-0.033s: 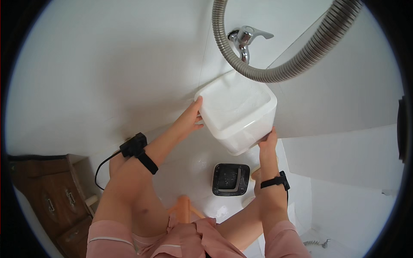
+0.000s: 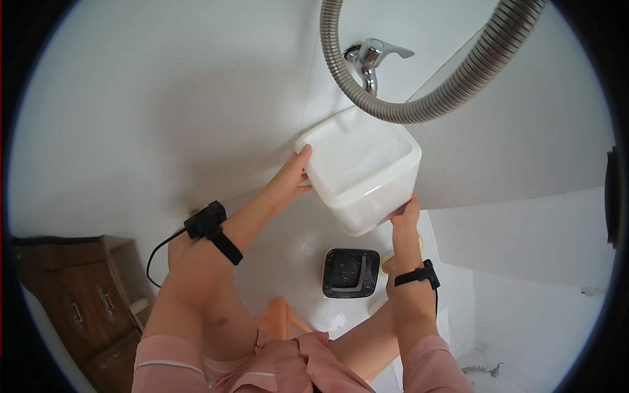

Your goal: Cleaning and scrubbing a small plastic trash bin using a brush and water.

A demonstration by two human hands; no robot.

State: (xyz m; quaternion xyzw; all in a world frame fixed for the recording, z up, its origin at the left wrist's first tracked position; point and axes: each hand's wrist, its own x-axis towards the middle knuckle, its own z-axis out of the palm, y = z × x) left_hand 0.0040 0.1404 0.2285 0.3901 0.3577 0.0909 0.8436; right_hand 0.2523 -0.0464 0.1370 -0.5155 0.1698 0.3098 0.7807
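Under the chrome tap (image 2: 371,62), I hold a white plastic tub (image 2: 380,200), tilted, with its mouth facing up toward the spout. My left hand (image 2: 296,173) grips the rim at the tub's left corner, thumb over the edge and fingers along the outside. Low on the tub's right side, my right hand (image 2: 406,215) supports it near the base, its fingertips partly hidden beneath. Faint ripples or streaks show on the tub's inner surface; whether water is running I cannot make out. The tap's spout end is covered by a ribbed metal hose (image 2: 419,112).
Below the tub, a small square black container (image 2: 351,273) with a grey handle stands on the wet white floor. An orange stool (image 2: 280,318) is between my legs. At the left stands a brown wooden cabinet (image 2: 82,301). Another thin hose (image 2: 481,369) lies lower right.
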